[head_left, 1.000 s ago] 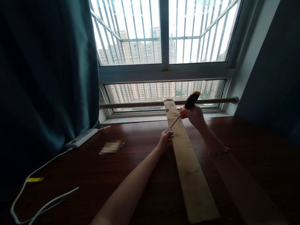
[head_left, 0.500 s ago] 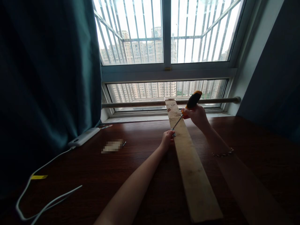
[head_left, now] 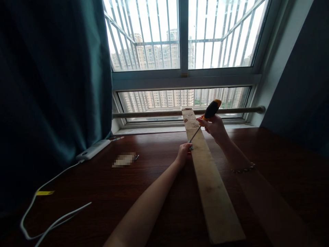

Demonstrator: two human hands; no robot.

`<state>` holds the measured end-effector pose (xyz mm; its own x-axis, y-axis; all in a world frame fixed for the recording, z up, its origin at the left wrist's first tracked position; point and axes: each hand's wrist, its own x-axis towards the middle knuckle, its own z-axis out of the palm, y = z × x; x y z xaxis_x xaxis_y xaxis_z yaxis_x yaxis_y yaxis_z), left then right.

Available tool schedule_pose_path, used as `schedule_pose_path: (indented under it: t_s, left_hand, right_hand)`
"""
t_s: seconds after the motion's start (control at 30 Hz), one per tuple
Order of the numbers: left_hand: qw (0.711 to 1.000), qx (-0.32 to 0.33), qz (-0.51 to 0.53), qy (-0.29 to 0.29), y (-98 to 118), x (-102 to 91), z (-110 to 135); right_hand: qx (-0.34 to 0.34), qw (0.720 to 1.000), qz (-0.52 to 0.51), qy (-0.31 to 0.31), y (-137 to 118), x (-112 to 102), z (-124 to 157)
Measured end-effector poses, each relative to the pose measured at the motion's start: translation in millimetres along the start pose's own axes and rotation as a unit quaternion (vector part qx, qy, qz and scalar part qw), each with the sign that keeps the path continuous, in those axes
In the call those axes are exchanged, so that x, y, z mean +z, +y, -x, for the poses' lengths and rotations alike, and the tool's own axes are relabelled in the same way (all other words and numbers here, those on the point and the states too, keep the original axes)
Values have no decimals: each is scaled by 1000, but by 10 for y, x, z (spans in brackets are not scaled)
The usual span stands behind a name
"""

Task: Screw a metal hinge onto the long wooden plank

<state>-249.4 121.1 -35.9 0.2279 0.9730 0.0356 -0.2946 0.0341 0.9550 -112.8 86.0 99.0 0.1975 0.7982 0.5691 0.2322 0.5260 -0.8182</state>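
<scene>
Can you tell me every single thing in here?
Wood-grain tabletop: 1, reddish-brown, underneath
Long wooden plank: 1, pale tan, middle
Plastic-handled screwdriver: 1, black and orange, slanting over plank
Small metal piece: 1, silvery, at screwdriver's tip
Oblong box: 1, white, left
Thin cable: at least 1, white, from box
Flat strip: 1, yellow, beside cable
Blurred patch: 1, beige, left of plank
Thin rod: 1, silvery, at patch's right edge
Cloth curtain: 1, blue-green, left
Framed window: 1, grey, back
Straight bars: many, grey, outside
Tall buildings: several, beige, outside
Round rail: 1, greyish, across window
Wall: 1, grey, right
Braided bracelet: 1, dark and light, right wrist
Left hand: 1, bare, at metal piece
Right hand: 1, bare, holding screwdriver
</scene>
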Motion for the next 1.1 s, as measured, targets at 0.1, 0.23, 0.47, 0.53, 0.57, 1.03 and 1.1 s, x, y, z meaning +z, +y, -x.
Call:
schedule_pose_path:
  t_s: [0.1,0.23,0.47,0.53,0.57,1.03,1.1]
  left_hand:
    - [1000,-9,-2,0,-3,0,-6]
    - [999,-37,-1,-1,-3,11,-10]
    - [999,-44,-5,1,30,31,36]
    - [999,-45,0,-2,40,34,47]
    - [999,-46,2,-3,42,35,49]
    - [998,-54,9,-24,53,23,67]
    - [998,-56,5,-24,50,21,69]
  right_hand:
    - [54,991,-80,-95,-97,-113,7]
    - [90,976,-122,-157,-196,-226,14]
    - [-20,995,91,18,-142,-28,59]
    - [-51,987,145,54,-125,16,78]
    - [-60,983,163,64,-117,28,84]
    - [73,995,-61,-32,-165,-78,39]
    - [81,990,-91,-66,-208,-104,42]
